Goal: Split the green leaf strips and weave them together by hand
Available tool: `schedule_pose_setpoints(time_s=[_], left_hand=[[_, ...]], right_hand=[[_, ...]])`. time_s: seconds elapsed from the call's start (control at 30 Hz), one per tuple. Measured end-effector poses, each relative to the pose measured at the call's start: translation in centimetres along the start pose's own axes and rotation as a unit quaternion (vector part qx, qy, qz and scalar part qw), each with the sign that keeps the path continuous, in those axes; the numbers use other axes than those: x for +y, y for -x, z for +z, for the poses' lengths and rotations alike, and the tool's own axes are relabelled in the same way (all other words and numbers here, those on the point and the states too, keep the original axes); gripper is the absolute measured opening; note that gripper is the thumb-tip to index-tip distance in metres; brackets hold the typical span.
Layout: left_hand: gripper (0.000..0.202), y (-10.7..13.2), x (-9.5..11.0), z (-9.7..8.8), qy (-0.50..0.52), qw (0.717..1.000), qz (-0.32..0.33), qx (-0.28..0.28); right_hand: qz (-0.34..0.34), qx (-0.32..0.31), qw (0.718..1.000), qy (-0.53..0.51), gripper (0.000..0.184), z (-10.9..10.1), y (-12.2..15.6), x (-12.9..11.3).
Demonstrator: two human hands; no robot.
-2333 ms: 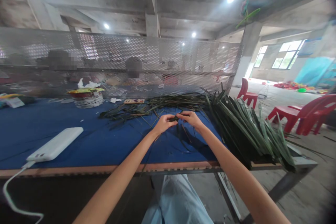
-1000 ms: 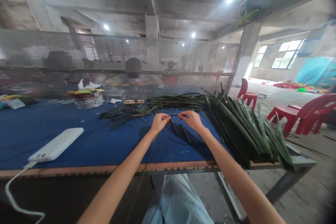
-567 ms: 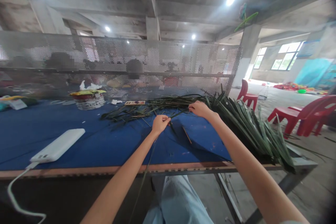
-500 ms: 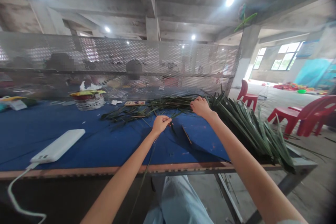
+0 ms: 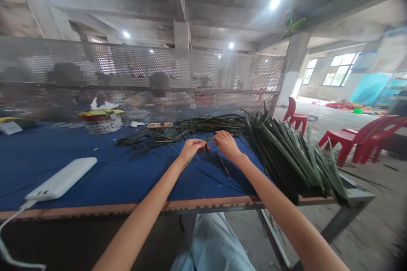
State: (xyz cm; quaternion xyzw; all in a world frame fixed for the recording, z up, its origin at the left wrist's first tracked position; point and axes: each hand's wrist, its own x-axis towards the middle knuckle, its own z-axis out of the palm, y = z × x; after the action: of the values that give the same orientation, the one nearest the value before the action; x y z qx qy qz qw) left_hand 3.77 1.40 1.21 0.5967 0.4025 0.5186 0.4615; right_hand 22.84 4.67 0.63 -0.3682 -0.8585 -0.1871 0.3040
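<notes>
My left hand (image 5: 191, 150) is closed in a pinch over the middle of the blue table (image 5: 127, 178). Between its thumb and fingers is a narrow green leaf strip (image 5: 207, 147), its dark end poking out. Just to the right, my right hand (image 5: 227, 145) has its fingers bent toward the left one, fingertips close to the strip; anything in them is too small to make out. A thin brown stick (image 5: 223, 164) lies on the table below the right hand. Behind both hands spread loose green leaf strips (image 5: 213, 125).
A large bundle of long green leaves (image 5: 292, 156) covers the table's right end. To the left are a white power bank (image 5: 63, 178) with a cable and a woven basket (image 5: 104, 125). A perforated metal screen (image 5: 197, 76) backs the table; red chairs (image 5: 359, 135) stand right.
My right hand has come back left and nearer to me, close beside my left hand. The left keeps its pinch. The whole view has shifted slightly.
</notes>
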Motion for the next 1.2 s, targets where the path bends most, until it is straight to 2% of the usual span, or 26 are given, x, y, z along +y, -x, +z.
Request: schedule_pose_setpoints(time_s=[0.1, 0.33, 0.4, 0.5, 0.63, 0.77, 0.83, 0.9, 0.97, 1.07, 1.2], left_hand=[[0.031, -0.1, 0.2, -0.3, 0.057, 0.997, -0.002, 0.042], [0.031, -0.4, 0.0, -0.4, 0.116, 0.992, -0.016, 0.044], [0.026, -0.4, 0.0, -0.6, 0.126, 0.991, -0.029, 0.045], [0.019, -0.3, 0.4, -1.1, 0.161, 0.983, -0.062, 0.056], [0.019, 0.2, 1.1, -1.8, 0.201, 0.976, -0.075, 0.038], [0.023, 0.1, 0.8, -1.8, 0.17, 0.982, -0.081, 0.034], [0.022, -0.2, 0.4, -1.7, 0.149, 0.985, -0.071, 0.056], [0.022, -0.5, 0.0, -1.6, 0.14, 0.986, -0.054, 0.077], [0.024, -0.6, -0.2, -1.3, 0.139, 0.987, -0.039, 0.07], [0.028, -0.6, -0.5, -0.7, 0.123, 0.992, -0.028, 0.023], [0.028, -0.3, -0.6, 0.2, 0.063, 0.998, -0.002, 0.01]], right_hand=[[0.078, -0.017, 0.997, 0.015, 0.028, -0.9, 0.0, 0.1], [0.185, -0.08, 0.979, 0.006, 0.033, -2.1, 0.3, 1.1], [0.19, -0.093, 0.977, -0.004, 0.032, -2.5, 0.1, 1.3], [0.16, -0.098, 0.982, -0.02, 0.027, -3.3, -0.8, 1.2], [0.14, -0.089, 0.984, -0.063, 0.02, -4.0, -1.7, 0.9], [0.169, -0.041, 0.969, -0.177, 0.019, -2.4, -1.7, 0.8], [0.181, -0.023, 0.935, -0.303, 0.019, -0.9, -1.7, 0.8], [0.201, -0.038, 0.873, -0.443, 0.022, 0.5, -1.7, 0.5], [0.211, -0.057, 0.805, -0.552, 0.028, 1.4, -1.7, -0.2], [0.195, -0.056, 0.732, -0.65, 0.036, 1.4, -1.6, -1.3], [0.207, -0.087, 0.673, -0.705, 0.037, 0.1, -0.8, -2.1]])
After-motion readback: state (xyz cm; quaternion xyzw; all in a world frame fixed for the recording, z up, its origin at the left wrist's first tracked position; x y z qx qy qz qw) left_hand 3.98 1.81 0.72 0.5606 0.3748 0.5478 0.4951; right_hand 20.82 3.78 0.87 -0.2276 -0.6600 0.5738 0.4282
